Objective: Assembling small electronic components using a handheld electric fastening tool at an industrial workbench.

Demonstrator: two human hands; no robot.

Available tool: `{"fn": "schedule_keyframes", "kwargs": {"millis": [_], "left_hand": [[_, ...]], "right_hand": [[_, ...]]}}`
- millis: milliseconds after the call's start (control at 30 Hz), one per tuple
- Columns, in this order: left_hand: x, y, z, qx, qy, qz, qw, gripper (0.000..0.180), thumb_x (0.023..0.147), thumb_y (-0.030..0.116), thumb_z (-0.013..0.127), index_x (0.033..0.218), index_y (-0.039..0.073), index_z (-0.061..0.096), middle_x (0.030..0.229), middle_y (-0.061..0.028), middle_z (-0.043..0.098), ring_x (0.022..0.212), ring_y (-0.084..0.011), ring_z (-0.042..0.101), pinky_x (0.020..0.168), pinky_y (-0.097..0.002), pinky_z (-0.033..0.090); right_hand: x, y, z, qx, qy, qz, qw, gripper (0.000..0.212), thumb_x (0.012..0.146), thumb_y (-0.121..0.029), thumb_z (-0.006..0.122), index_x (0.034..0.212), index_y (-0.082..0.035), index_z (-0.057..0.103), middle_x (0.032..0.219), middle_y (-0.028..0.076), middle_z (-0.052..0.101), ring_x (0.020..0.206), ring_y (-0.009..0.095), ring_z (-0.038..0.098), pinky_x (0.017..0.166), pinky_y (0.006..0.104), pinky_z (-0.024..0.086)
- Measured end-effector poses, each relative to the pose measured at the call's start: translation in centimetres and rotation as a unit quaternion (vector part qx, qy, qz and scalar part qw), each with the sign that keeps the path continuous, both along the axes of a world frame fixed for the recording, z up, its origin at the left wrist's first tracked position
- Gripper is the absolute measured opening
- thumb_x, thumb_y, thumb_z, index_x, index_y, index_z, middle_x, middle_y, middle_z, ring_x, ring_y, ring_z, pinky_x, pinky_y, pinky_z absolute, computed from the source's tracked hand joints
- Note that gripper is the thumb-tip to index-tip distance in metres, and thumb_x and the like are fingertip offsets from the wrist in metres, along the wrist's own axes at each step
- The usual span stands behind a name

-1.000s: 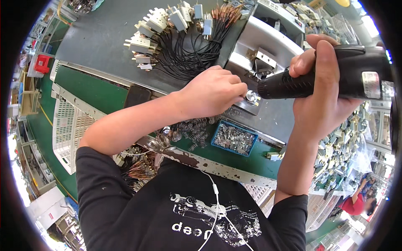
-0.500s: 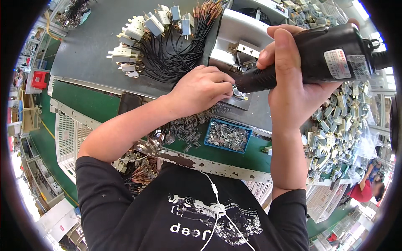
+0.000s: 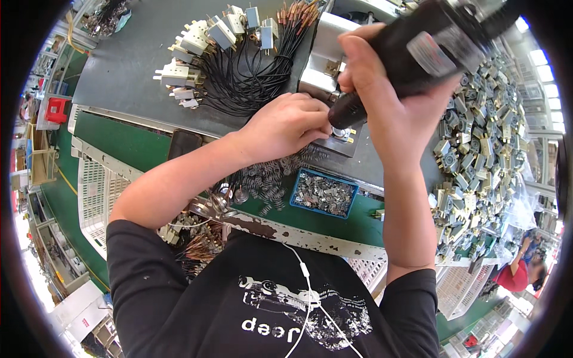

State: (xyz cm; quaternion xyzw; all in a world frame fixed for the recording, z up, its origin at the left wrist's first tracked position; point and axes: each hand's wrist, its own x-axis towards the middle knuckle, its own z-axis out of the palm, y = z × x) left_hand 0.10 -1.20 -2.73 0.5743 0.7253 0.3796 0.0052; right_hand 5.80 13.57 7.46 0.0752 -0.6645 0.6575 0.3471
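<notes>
My right hand (image 3: 403,122) is wrapped round a thick black electric screwdriver (image 3: 394,53), tilted with its body up to the right. The screwdriver's nose points down at a small part with brass-coloured prongs (image 3: 350,140), which sits on a metal block (image 3: 328,145) at the table edge. Close beside that nose, my left hand (image 3: 286,126) is closed, fingertips pinched together at the part. What they grip is hidden behind the fingers and the tool.
Beyond my left hand lies a bundle of black cables (image 3: 239,83) with white and grey plugs (image 3: 194,39). Nearer me are loose springs (image 3: 265,182) and a blue tray (image 3: 292,203) of small metal pieces. Many plug housings (image 3: 471,143) are heaped at right. A silver machine (image 3: 322,56) stands behind.
My right hand and the screwdriver have shifted left, and the tool's rear end has swung up, so it stands steeper. My left hand stays almost where it was.
</notes>
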Motion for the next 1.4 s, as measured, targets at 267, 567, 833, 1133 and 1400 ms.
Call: {"fn": "schedule_keyframes", "kwargs": {"millis": [267, 567, 833, 1133, 1400], "left_hand": [[0.2, 0.5, 1.7, -0.194, -0.051, 0.043, 0.979, 0.028, 0.088, 0.026, 0.071, 0.105, 0.004, 0.061, 0.098, -0.0131, 0.066, 0.096, -0.0345, 0.066, 0.084, -0.0451, 0.053], [-0.4, 0.9, 1.6, -0.228, -0.066, 0.042, 0.970, 0.030, 0.089, 0.031, 0.070, 0.101, 0.004, 0.065, 0.092, -0.0145, 0.067, 0.091, -0.0346, 0.068, 0.079, -0.0457, 0.055], [-0.4, 0.6, 1.9, -0.215, -0.051, 0.053, 0.974, 0.030, 0.087, 0.032, 0.072, 0.100, 0.005, 0.067, 0.094, -0.0118, 0.067, 0.093, -0.0326, 0.068, 0.080, -0.0446, 0.055], [0.1, 0.4, 1.8, -0.026, 0.133, -0.039, 0.990, 0.027, 0.082, 0.028, 0.074, 0.104, 0.013, 0.068, 0.095, -0.0029, 0.065, 0.097, -0.0228, 0.065, 0.084, -0.0381, 0.051], [1.0, 0.2, 2.6, -0.101, 0.150, -0.044, 0.983, 0.025, 0.081, 0.026, 0.073, 0.103, 0.016, 0.067, 0.094, 0.0010, 0.067, 0.093, -0.0186, 0.066, 0.078, -0.0355, 0.049]], "right_hand": [[-0.6, 0.6, -0.7, 0.056, 0.019, 0.079, 0.995, 0.010, 0.087, 0.002, 0.073, 0.092, 0.005, 0.065, 0.085, 0.009, 0.069, 0.059, 0.011, 0.062, 0.053, 0.0232, 0.049], [-0.6, 0.2, -1.3, 0.051, 0.039, 0.080, 0.995, 0.015, 0.088, 0.006, 0.070, 0.099, 0.008, 0.061, 0.087, 0.012, 0.069, 0.061, 0.011, 0.062, 0.053, 0.0227, 0.049], [-0.2, -0.9, -0.8, 0.070, 0.014, 0.047, 0.996, 0.023, 0.088, 0.008, 0.068, 0.110, 0.009, 0.061, 0.089, 0.014, 0.070, 0.062, 0.010, 0.061, 0.055, 0.0226, 0.051], [1.6, 3.2, 1.7, 0.081, 0.062, -0.119, 0.988, 0.033, 0.095, -0.004, 0.067, 0.120, 0.007, 0.048, 0.101, 0.020, 0.070, 0.070, 0.017, 0.065, 0.068, 0.0314, 0.056], [1.9, 7.3, 0.4, 0.118, -0.005, -0.156, 0.981, 0.046, 0.094, -0.007, 0.071, 0.130, 0.001, 0.044, 0.126, 0.019, 0.066, 0.104, 0.019, 0.067, 0.095, 0.0330, 0.053]]}}
